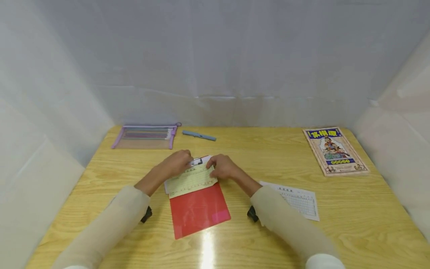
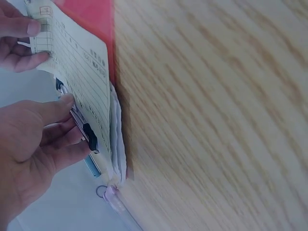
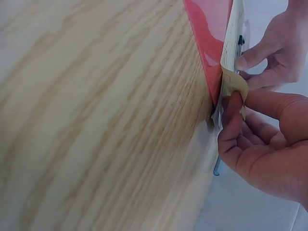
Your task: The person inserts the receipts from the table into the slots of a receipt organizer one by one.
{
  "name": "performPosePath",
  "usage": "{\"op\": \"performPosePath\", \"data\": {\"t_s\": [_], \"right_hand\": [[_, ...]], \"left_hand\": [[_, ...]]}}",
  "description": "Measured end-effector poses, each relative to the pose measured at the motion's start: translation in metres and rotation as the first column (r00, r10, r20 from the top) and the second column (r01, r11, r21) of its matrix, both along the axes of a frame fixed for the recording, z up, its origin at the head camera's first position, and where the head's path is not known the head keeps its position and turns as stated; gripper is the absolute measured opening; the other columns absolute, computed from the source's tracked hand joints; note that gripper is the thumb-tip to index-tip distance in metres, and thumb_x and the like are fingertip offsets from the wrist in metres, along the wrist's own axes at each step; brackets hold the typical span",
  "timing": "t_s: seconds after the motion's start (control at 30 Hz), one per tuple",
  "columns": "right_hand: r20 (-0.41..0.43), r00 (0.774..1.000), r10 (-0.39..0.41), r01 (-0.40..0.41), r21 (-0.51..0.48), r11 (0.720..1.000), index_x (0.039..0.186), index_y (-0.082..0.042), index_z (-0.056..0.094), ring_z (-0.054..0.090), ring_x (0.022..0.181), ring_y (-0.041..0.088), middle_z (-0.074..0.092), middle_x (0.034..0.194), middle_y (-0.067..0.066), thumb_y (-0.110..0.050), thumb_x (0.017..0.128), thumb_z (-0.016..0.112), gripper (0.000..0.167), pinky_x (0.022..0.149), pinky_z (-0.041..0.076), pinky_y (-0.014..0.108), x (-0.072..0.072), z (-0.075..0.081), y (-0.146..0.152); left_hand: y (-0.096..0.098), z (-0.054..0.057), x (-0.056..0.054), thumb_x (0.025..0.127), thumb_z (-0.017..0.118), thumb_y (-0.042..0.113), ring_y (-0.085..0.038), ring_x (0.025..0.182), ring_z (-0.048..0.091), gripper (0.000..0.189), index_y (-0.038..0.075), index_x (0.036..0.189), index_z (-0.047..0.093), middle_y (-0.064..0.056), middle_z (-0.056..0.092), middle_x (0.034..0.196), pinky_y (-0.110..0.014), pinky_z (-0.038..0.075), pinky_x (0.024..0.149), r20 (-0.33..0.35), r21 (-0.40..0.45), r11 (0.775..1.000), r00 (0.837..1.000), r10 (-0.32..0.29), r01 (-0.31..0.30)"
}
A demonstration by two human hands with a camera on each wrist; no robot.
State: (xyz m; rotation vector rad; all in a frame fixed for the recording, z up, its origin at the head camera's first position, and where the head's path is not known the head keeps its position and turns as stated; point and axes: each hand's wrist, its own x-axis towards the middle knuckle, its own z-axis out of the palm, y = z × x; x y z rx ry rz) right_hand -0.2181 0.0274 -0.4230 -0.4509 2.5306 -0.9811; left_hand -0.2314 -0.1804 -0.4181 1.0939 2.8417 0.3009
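A red clipboard (image 1: 199,213) lies slightly turned on the table, with a yellow printed form (image 1: 193,181) over its upper part. White sheets (image 2: 118,139) show under the form's edge. At the top edge is a metal clip (image 1: 196,161) with black ends. My left hand (image 1: 176,163) grips this clip between thumb and fingers, clearest in the left wrist view. My right hand (image 1: 222,166) pinches the form's upper right corner. In the right wrist view, that corner curls up between the thumb and fingers of the right hand (image 3: 267,139).
A clear pencil case (image 1: 146,137) with purple edging and a blue pen (image 1: 199,135) lie at the back left. At the far right is an illustrated booklet (image 1: 336,151). A white printed grid sheet (image 1: 302,201) lies partly beneath my right sleeve. Pale sheeting (image 1: 235,63) surrounds the table.
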Motion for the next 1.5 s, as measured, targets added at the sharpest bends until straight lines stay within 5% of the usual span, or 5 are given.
{"op": "performPosePath", "data": {"t_s": [0.37, 0.63, 0.9, 1.5], "right_hand": [[0.039, 0.999, -0.021, 0.019, 0.063, 0.998, 0.094, -0.009, 0.07, 0.051, 0.074, 0.014, 0.061, 0.083, 0.004, -0.005, 0.075, 0.075, 0.019, 0.063, 0.043, 0.022, -0.007, -0.001, -0.004], [0.093, 0.993, -0.066, 0.062, 0.045, 0.997, 0.091, -0.007, 0.07, 0.048, 0.055, 0.011, 0.057, 0.066, 0.002, 0.0, 0.074, 0.074, 0.019, 0.049, 0.04, 0.02, -0.011, 0.004, -0.006], [0.098, 0.989, -0.107, 0.106, 0.021, 0.994, 0.093, -0.006, 0.068, 0.056, 0.053, 0.011, 0.068, 0.083, 0.009, -0.002, 0.076, 0.072, 0.018, 0.049, 0.047, 0.022, -0.01, 0.004, -0.011], [0.085, 0.983, -0.162, 0.159, 0.037, 0.987, 0.082, -0.007, 0.073, 0.047, 0.051, 0.011, 0.067, 0.073, 0.004, 0.001, 0.077, 0.063, 0.014, 0.045, 0.039, 0.021, -0.009, 0.001, -0.01]], "left_hand": [[0.004, 0.001, 0.002, 0.087, 0.06, -0.001, -0.026, 0.081, 0.062, 0.009, -0.004, 0.087, 0.068, -0.015, 0.063, 0.087, -0.032, 0.054, 0.071, -0.009, -0.05, 0.999, 1.0, 0.009, -0.009], [0.005, 0.003, 0.004, 0.089, 0.058, -0.002, -0.028, 0.084, 0.063, 0.011, -0.005, 0.092, 0.068, -0.018, 0.063, 0.092, -0.031, 0.055, 0.073, -0.001, -0.066, 0.998, 1.0, 0.019, -0.02], [0.006, 0.002, 0.004, 0.09, 0.058, -0.001, -0.027, 0.084, 0.062, 0.011, -0.004, 0.092, 0.068, -0.016, 0.062, 0.093, -0.03, 0.054, 0.071, 0.005, -0.075, 0.997, 1.0, 0.025, -0.024], [0.004, 0.001, 0.007, 0.09, 0.058, -0.001, -0.028, 0.085, 0.061, 0.012, -0.004, 0.095, 0.068, -0.017, 0.062, 0.093, -0.031, 0.054, 0.073, -0.017, -0.103, 0.994, 0.999, 0.032, -0.034]]}}
